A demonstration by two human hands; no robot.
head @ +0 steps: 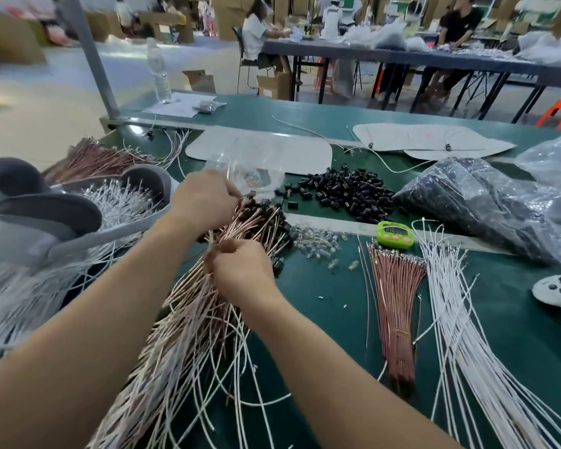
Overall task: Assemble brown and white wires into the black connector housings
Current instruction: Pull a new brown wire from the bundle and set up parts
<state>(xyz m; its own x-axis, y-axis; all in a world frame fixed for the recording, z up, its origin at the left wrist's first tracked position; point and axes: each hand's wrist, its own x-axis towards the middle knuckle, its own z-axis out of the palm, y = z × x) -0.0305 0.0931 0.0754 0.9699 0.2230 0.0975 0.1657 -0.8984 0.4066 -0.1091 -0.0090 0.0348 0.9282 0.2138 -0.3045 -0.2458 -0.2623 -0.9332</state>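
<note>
Fingers [219,254] of the right hand [242,270] are pinching thin wires in the brown and white bundle [188,325] lying on the table [321,319]; the left hand [204,197] is clamping its housing end. The wires are looking light and floppy, so gripping near the housings is seeming better.

Bare green mat [321,319] lies open between the assembled wire bundle [188,306] and the brown wire bunch [395,296]. Loose black housings [347,192] and a green timer [395,234] crowd the far side.
</note>
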